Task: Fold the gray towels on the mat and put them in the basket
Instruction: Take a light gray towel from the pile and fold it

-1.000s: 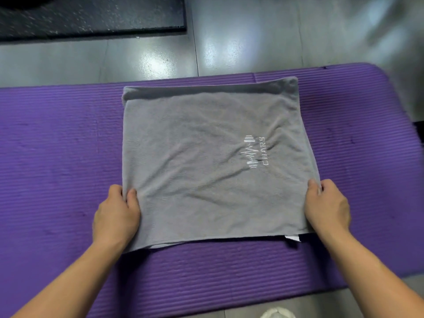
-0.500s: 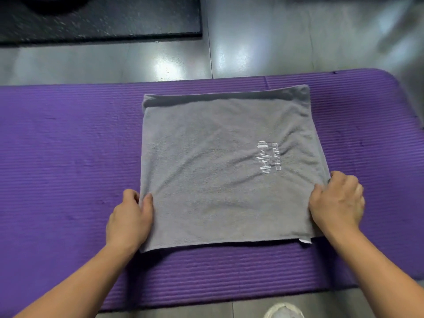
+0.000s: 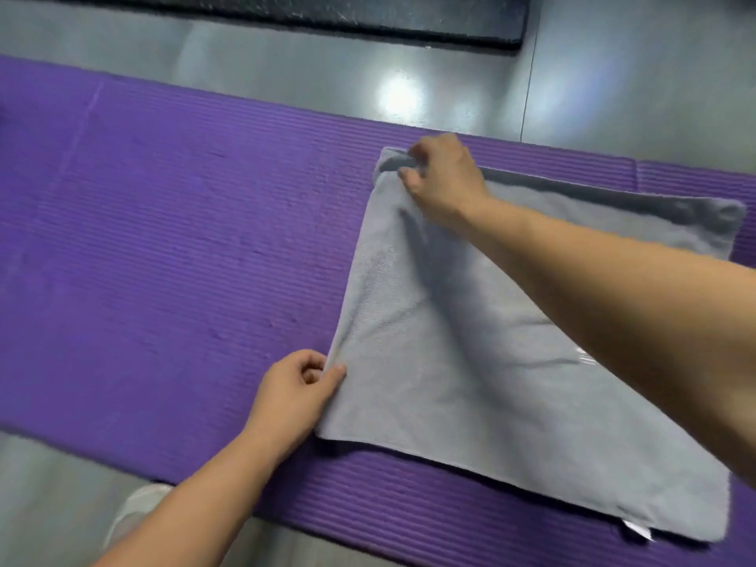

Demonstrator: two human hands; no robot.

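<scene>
Grey glossy floor (image 3: 286,75) seen, light glare reflected beyond mat. Purple ribbed mat (image 3: 163,259) laid flat on floor, run slantwise across view. Grey towel (image 3: 470,382) spread on mat's right part, all edges kept inside mat's edges; white tag (image 3: 638,540) shown at towel's near right corner. Small dents seen on mat's left part. Black speckled slab (image 3: 327,14) laid on floor beyond mat, apart from it. White shoe (image 3: 135,513), blurred, set on floor at mat's near edge.

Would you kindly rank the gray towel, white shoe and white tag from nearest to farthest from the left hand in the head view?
1. gray towel: its left edge is pinched by the left hand.
2. white shoe: lower left of the view.
3. white tag: towel's near right corner.
</scene>
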